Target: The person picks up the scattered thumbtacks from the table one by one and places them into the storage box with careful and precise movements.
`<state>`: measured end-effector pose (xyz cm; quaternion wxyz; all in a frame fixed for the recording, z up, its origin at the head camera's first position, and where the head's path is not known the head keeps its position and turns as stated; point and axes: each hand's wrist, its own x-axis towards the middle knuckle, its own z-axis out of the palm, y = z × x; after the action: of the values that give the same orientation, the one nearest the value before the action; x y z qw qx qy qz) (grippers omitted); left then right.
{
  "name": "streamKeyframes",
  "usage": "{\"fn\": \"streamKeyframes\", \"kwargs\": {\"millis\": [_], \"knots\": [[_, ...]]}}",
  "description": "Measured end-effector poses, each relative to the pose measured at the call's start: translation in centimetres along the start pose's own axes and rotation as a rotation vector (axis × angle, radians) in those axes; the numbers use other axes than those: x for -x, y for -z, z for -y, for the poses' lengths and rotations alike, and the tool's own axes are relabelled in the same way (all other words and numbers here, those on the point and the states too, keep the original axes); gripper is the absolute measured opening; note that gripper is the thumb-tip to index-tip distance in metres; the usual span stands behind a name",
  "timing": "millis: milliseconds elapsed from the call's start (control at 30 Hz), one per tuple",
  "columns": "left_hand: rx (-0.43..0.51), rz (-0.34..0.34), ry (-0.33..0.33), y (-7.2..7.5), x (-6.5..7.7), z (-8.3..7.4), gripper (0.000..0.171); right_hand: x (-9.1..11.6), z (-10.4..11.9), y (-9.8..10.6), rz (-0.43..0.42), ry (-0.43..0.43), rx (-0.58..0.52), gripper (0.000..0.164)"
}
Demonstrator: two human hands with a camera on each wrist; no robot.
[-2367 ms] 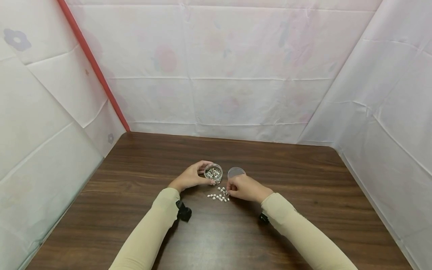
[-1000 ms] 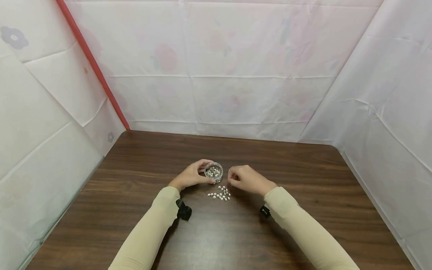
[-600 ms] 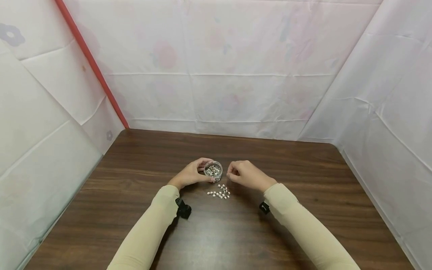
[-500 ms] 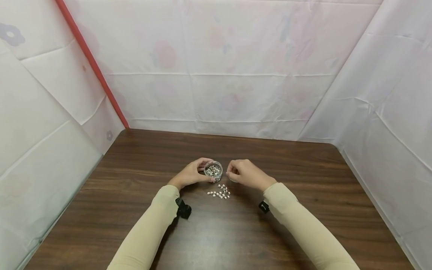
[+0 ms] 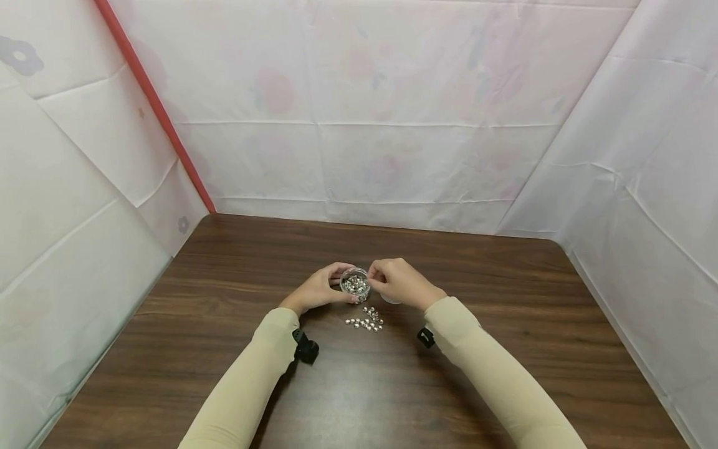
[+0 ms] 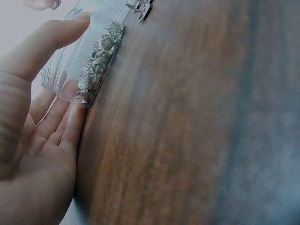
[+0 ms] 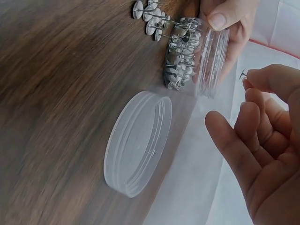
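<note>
Our left hand (image 5: 316, 290) grips a part-filled jar (image 7: 212, 65), our right hand (image 5: 401, 282) pinches one tack (image 7: 243, 74) near it, loose tacks (image 7: 151, 27) remain nearer us than both hands, lid (image 7: 118, 150) off.

No word, brand or number could be read with certainty in any view. A small pale mark (image 5: 427, 337) stood on the black device (image 5: 424, 338) beside the right sleeve (image 5: 493, 368); it was too small and blurred to tell whether it was a digit, a letter or a logo.
</note>
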<state>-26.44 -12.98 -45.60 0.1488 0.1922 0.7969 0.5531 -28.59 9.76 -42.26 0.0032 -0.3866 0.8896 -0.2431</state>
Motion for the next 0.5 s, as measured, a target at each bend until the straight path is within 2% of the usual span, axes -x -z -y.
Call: {"fn": "streamKeyframes", "kwargs": {"millis": [33,267,500], "knots": [[-0.003,0.002,0.004,0.0,0.0,0.0,0.071,-0.2,0.0,-0.1,0.0,-0.004,0.003,0.006],[0.009,-0.04,0.023,-0.2,-1.5,3.4,0.073,-1.4,-0.5,-1.0,0.023,-0.023,0.011,0.008],[-0.004,-0.07,0.03,-0.3,-1.3,3.3,0.069,-2.1,-0.4,-1.4,0.062,-0.064,0.009,0.009]]}}
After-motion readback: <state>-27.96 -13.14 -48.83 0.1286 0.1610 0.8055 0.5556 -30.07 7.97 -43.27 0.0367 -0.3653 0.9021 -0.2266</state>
